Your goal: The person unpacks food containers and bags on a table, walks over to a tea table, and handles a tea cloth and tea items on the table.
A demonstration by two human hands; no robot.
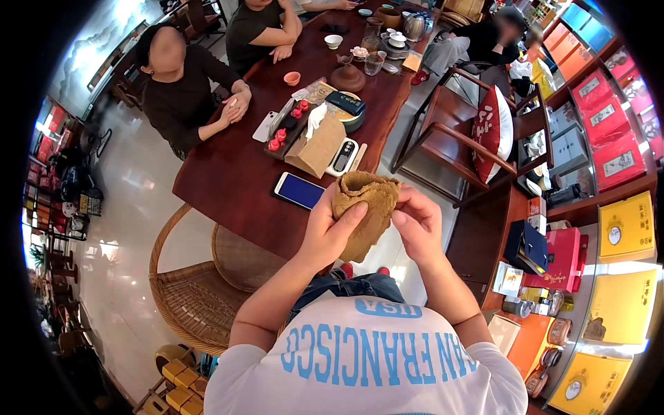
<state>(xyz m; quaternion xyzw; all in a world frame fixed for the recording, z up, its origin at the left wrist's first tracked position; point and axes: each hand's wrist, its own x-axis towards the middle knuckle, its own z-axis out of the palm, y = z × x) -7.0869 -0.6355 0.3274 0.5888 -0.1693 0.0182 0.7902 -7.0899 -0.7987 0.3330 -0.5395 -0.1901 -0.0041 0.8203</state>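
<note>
A brown, rough-surfaced cloth or sheet [373, 207], partly rolled at its top, is held up in front of my chest, beyond the table's near right corner. My left hand [332, 225] wraps round its left side, with the thumb across the front. At its right edge my right hand [418, 220] pinches it between thumb and fingers. The lower end of the sheet hangs down between my hands. A phone with a blue screen [299, 191] lies on the table just left of my left hand.
The wooden table [221, 187] carries a tissue box [315, 149], a white scale [342, 158], red small jars and teaware. People sit along its far left side. A wicker chair [200, 297] stands near left, a wooden armchair [443, 135] and shelves at right.
</note>
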